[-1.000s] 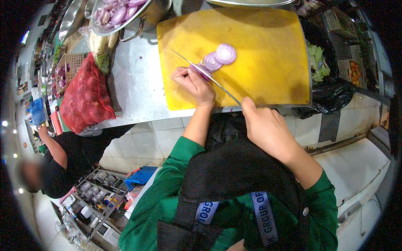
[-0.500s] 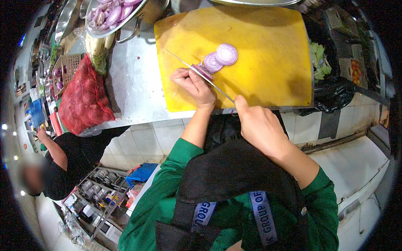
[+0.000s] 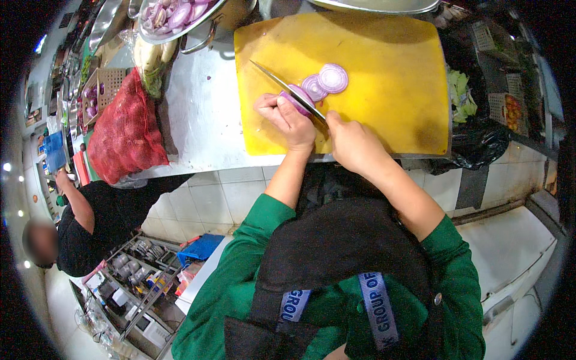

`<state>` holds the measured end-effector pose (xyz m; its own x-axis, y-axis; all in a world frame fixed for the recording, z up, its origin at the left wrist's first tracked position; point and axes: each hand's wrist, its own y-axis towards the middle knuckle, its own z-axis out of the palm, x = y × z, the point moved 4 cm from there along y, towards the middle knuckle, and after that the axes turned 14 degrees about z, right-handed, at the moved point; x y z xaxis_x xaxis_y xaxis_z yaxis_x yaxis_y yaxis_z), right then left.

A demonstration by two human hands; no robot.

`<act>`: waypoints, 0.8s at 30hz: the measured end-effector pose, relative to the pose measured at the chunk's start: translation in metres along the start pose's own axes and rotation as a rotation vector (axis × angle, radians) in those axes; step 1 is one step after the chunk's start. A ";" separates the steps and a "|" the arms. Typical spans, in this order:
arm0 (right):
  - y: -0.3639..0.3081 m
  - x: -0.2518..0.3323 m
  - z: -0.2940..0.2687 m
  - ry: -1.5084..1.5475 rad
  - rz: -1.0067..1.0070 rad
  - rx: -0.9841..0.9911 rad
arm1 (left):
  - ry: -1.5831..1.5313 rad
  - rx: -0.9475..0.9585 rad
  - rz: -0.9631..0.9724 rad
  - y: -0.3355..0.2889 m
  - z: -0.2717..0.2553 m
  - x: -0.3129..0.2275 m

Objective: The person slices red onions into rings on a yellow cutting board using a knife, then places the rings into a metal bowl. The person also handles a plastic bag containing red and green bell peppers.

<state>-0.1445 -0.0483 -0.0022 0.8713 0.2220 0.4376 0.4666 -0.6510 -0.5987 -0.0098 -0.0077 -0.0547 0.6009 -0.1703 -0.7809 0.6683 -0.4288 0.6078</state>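
A working kitchen, seemingly a commercial one. A metal counter (image 3: 201,129) bears a broad yellow cutting board (image 3: 390,102), with red onion slices (image 3: 333,78) beside a knife (image 3: 270,74), a big metal vessel (image 3: 235,14) full of cut onion (image 3: 174,15), and a bulging red mesh sack (image 3: 129,135). A plastic crate (image 3: 113,89) holds vegetables. Pale tiles (image 3: 237,193) show below; at left, a second person (image 3: 111,201) stands near a rack (image 3: 144,307) crowded with kitchenware.

Yellow rectangular cutting board (image 3: 390,72): brightly lit, far edge shadowed. Left of it: grey metal worktop (image 3: 204,105), pale sheen. Outward: fisheye bending, black corners.
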 end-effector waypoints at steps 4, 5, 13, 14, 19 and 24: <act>-0.014 -0.003 -0.008 0.044 0.014 -0.056 | -0.019 -0.012 -0.019 -0.001 -0.001 -0.001; -0.020 -0.003 -0.009 0.049 0.045 -0.068 | -0.024 -0.010 -0.021 -0.001 -0.001 -0.001; -0.064 -0.003 -0.032 0.041 0.021 -0.033 | 0.004 -0.003 0.013 -0.002 0.000 0.001; -0.067 -0.003 -0.034 0.033 0.018 -0.031 | -0.008 0.002 0.004 -0.003 0.001 0.002; -0.077 -0.008 -0.037 -0.016 0.055 0.012 | 0.013 0.023 0.024 -0.003 0.000 0.003; -0.079 -0.009 -0.033 -0.050 0.074 0.019 | -0.052 -0.002 -0.013 -0.003 0.001 0.001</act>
<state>-0.1942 -0.0222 0.0635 0.9099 0.2096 0.3580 0.4028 -0.6529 -0.6414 -0.0117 -0.0079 -0.0574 0.5687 -0.2112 -0.7950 0.6765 -0.4297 0.5981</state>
